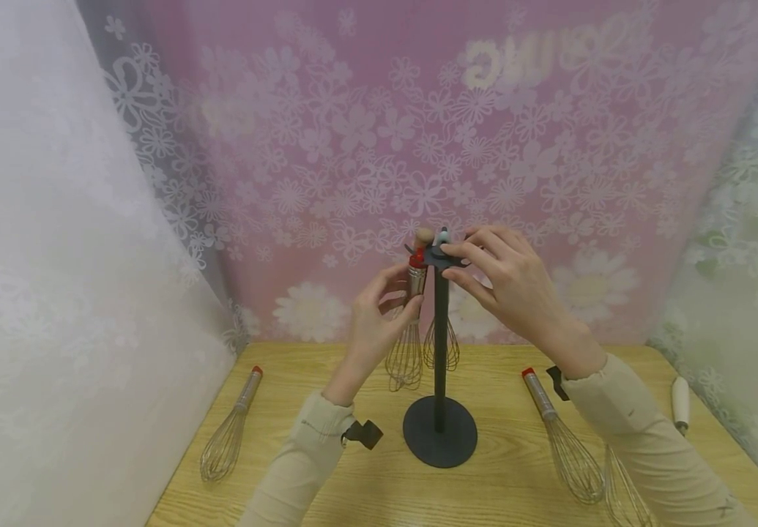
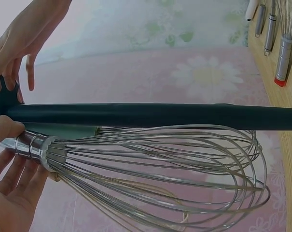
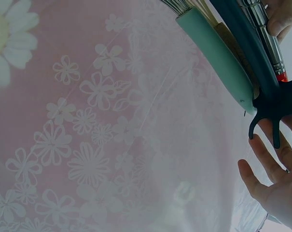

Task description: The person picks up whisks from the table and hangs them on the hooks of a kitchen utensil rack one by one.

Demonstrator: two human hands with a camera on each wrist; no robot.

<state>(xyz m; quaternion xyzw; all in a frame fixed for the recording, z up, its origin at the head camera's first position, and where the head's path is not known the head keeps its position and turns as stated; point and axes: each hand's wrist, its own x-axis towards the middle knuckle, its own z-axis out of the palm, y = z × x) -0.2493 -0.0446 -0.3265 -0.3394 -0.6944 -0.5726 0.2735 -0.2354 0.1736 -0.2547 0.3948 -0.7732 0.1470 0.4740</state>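
My left hand (image 1: 379,311) grips a wire whisk (image 2: 160,164) by its silver handle, whose red end is up at the hooked top of a black stand (image 1: 441,344). The wire loops point down beside the pole. With thumb and index finger my right hand (image 1: 510,274) holds the stand's hooked top (image 3: 276,104), the other fingers spread loosely. Hanging from the stand beside the pole are a whisk with a mint-green handle (image 3: 215,60) and one with a wooden handle (image 1: 424,236). Fingers cover part of the gripped whisk's handle.
A red-ended whisk (image 1: 233,424) lies on the wooden table (image 1: 352,483) at the left, and another red-ended whisk (image 1: 563,435) at the right. A white-handled utensil (image 1: 680,402) lies partly behind the right sleeve. Flowered curtains (image 1: 418,146) surround the table.
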